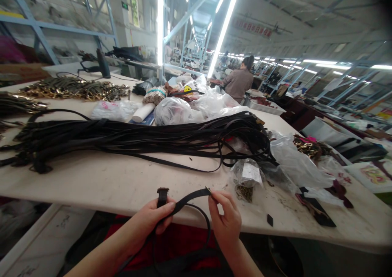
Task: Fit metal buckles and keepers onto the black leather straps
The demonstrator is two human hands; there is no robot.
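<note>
A black strap (190,196) runs between my two hands over the near edge of the table. My left hand (157,213) is closed round it, thumb on top, and a strap end with a metal buckle (162,190) sticks up from that grip. With thumb and fingers pinched, my right hand (226,216) holds the strap's other part at a small brass-coloured metal piece (208,190). A loop of the strap hangs down between the hands. Behind them lies a long bundle of black straps (137,136) across the table.
Clear plastic bags (180,110) lie behind the bundle. To the right sit a small bag of metal fittings (246,177), a larger plastic bag (297,158) and dark scraps (318,209). Straps with metal hooks (73,88) are piled at the left. A person (240,81) stands beyond the table.
</note>
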